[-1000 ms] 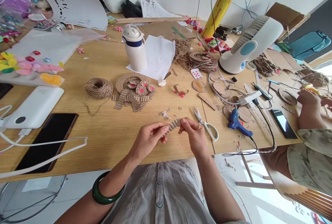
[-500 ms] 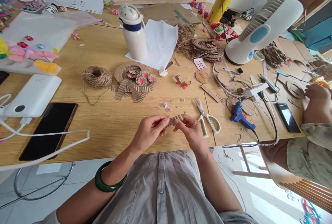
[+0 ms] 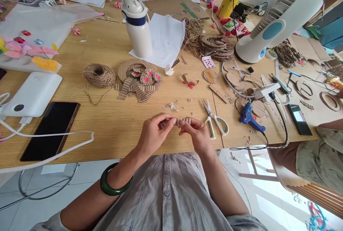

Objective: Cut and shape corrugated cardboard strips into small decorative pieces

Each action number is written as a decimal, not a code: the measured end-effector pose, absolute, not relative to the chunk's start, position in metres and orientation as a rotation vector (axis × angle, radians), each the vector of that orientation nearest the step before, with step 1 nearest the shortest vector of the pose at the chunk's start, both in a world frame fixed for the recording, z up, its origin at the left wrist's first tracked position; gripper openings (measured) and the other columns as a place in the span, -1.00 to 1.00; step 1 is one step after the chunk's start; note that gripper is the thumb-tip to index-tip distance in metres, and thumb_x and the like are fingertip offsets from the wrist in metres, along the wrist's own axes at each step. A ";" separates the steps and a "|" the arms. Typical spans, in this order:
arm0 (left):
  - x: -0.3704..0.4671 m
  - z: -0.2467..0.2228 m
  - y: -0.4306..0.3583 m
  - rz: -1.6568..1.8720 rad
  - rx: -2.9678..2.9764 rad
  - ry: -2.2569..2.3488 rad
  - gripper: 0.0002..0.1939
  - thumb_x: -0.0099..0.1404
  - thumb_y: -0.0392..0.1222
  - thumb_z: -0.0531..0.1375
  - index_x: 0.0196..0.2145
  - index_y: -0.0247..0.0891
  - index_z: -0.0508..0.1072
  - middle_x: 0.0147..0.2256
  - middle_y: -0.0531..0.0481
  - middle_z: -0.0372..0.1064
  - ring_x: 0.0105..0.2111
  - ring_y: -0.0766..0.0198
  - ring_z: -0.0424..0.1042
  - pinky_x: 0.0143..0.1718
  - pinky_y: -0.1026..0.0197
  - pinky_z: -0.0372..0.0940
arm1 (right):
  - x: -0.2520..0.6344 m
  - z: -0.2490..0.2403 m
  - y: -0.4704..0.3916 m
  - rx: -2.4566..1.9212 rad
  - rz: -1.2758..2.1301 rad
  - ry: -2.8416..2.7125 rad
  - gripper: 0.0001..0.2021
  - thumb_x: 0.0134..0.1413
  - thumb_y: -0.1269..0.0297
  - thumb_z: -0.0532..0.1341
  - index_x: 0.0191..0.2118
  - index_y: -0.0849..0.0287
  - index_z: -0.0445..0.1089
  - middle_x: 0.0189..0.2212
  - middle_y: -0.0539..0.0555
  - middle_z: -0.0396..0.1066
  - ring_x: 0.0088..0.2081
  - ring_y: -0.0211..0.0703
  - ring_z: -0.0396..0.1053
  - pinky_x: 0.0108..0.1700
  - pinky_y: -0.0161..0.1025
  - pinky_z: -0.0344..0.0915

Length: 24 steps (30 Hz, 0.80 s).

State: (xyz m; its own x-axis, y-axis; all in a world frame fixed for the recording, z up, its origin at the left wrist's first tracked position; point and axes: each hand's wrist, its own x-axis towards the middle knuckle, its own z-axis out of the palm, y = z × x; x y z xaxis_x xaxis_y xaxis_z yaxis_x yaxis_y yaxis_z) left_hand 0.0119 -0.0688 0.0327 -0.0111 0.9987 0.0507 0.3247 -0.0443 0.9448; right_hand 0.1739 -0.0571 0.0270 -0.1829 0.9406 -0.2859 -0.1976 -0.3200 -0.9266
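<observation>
Between both hands, just above the table's front edge, is a small strip of corrugated cardboard (image 3: 187,120). My left hand (image 3: 158,131) pinches one end of it between thumb and fingers. The other end is pinched by my right hand (image 3: 197,134), whose fingers partly cover it. White-handled scissors (image 3: 215,119) lie slightly apart, right of my right hand. Beyond the hands are small paper scraps (image 3: 171,106). Farther back sits a cardboard ring (image 3: 123,69) bearing rolled cardboard flowers with red centres (image 3: 146,79) and cardboard strips (image 3: 125,88).
A twine coil (image 3: 99,75), a white bottle (image 3: 138,33) and a dark phone (image 3: 50,131) stand or lie to the left. To the right are a blue glue gun (image 3: 250,117) with its cord, a white fan (image 3: 278,24), another phone (image 3: 299,119) and a co-worker's sleeve (image 3: 331,141).
Both hands keep hold of the cardboard strip, with a slight shift of the fingers. The co-worker's hand at the right has gone out of view. The camera view has shifted a little.
</observation>
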 end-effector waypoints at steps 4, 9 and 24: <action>0.013 0.036 -0.072 1.373 1.921 1.605 -0.85 0.31 -0.25 0.24 -0.18 -0.17 0.59 -0.15 -0.07 0.55 -0.10 0.16 0.47 0.04 0.12 0.33 | 0.174 0.022 -0.057 -1.214 1.550 -0.921 -0.73 -0.10 0.12 0.43 -0.58 0.17 0.44 -0.57 -0.07 0.33 -0.48 -0.30 0.28 -0.41 -0.31 0.39; 0.020 0.034 -0.081 1.254 1.759 1.484 -0.84 0.34 -0.26 0.21 -0.16 -0.22 0.59 -0.20 -0.03 0.61 -0.22 0.26 0.57 -0.12 0.27 0.42 | 0.172 0.019 -0.059 -1.241 1.455 -0.972 -0.73 -0.06 0.15 0.42 -0.56 0.17 0.43 -0.56 -0.08 0.32 -0.49 -0.32 0.27 -0.42 -0.34 0.34; 0.018 0.026 -0.078 1.120 1.556 1.542 -0.80 0.37 -0.12 0.18 -0.26 -0.23 0.58 -0.33 0.02 0.62 -0.33 0.28 0.59 -0.29 0.36 0.40 | 0.166 0.026 -0.064 -1.198 1.568 -1.008 -0.79 -0.02 0.15 0.38 -0.52 0.16 0.49 -0.50 -0.03 0.40 -0.49 -0.30 0.32 -0.41 -0.29 0.34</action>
